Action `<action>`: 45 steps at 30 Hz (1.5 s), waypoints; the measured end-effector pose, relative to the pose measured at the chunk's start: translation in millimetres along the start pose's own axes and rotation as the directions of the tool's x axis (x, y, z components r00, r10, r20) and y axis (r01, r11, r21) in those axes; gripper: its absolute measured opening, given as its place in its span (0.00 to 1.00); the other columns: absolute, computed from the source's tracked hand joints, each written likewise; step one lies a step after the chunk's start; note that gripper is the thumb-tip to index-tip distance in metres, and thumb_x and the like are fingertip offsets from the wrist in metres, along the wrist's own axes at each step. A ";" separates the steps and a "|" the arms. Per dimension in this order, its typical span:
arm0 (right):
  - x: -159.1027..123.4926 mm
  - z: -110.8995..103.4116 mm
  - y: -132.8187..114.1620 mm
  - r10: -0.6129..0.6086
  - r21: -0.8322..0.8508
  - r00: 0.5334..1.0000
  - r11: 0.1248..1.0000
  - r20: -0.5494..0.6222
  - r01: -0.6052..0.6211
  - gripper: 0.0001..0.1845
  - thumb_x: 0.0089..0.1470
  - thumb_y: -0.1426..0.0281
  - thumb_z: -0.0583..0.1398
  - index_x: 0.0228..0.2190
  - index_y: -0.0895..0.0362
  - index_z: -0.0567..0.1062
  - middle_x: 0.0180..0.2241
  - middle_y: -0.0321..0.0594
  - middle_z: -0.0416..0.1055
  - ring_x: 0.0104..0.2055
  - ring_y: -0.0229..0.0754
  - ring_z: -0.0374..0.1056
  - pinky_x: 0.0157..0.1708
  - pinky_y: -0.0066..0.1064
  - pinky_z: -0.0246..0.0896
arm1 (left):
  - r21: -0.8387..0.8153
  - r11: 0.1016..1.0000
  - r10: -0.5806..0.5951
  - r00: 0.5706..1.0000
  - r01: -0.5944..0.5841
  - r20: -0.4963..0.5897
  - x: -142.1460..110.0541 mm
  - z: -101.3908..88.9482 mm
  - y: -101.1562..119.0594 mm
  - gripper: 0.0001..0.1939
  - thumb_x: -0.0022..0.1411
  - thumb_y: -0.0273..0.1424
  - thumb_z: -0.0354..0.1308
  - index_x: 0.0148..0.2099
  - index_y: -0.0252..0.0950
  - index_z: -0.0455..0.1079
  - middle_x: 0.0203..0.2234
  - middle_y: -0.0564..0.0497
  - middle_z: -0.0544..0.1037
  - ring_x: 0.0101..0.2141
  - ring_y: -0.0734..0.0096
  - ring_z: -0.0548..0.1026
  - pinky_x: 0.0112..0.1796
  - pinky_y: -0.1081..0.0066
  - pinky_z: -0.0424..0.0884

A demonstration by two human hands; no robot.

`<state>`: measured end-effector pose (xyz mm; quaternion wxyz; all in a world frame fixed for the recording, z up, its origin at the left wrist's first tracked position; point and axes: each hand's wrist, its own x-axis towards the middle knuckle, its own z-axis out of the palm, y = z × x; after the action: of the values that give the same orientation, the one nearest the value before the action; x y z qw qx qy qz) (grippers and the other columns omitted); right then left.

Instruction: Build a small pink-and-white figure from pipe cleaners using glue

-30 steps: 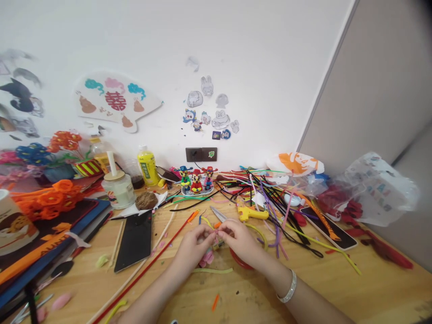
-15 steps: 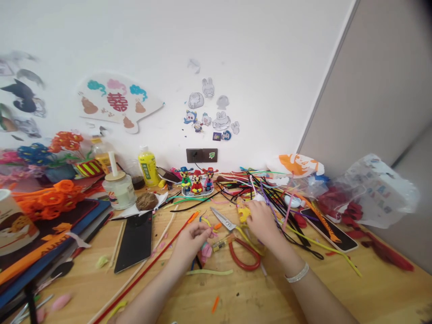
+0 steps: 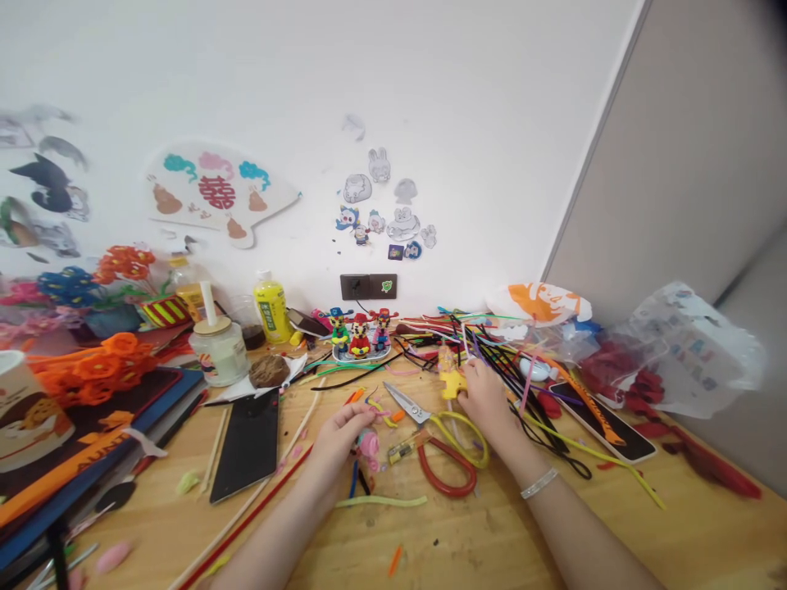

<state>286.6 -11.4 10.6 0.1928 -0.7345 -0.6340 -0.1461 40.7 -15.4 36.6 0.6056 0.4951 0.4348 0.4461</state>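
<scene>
My left hand (image 3: pixel 345 429) is closed in a pinch; what sits between its fingertips is too small to make out. Right beside those fingertips are a pink fuzzy bundle (image 3: pixel 370 446) and short yellow, pink and blue pipe cleaner pieces (image 3: pixel 386 417). My right hand (image 3: pixel 483 395) is closed at the edge of a small yellow object (image 3: pixel 453 383) with a pale stick below it; its kind is unclear. Between the hands lie scissors (image 3: pixel 413 406) with a red and a yellow handle, blades pointing away. A small clear-and-yellow piece (image 3: pixel 402 450) rests against them.
Three small figures (image 3: pixel 360 336) stand on a tray at the back. Pipe cleaners (image 3: pixel 516 385) are heaped at the right, near a phone (image 3: pixel 633 442). A dark tablet (image 3: pixel 247 447), a glass jar (image 3: pixel 220 352), a yellow-labelled bottle (image 3: pixel 272 307) and orange flowers (image 3: pixel 92 369) stand or lie left.
The yellow object in my right hand has turned and shows more of its side. My left fingers have drawn closer together, and more of the pink bundle shows.
</scene>
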 end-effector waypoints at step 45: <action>-31.7 -21.5 -39.7 -0.263 0.929 0.920 0.310 0.290 -0.204 0.28 0.45 0.44 0.52 0.20 0.58 0.64 0.16 0.33 0.58 0.18 0.32 0.53 0.17 0.25 0.47 | -0.090 0.970 0.222 0.973 -0.227 -0.069 -1.0 1.5 -2.1 0.15 0.51 0.43 0.54 0.32 0.37 0.58 0.17 0.62 0.66 0.10 0.81 0.64 0.12 0.79 0.61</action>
<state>243.1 -44.3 19.0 0.4539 -0.4802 -0.6352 0.3999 42.1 -17.0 34.9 0.5616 0.4978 0.3712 0.5468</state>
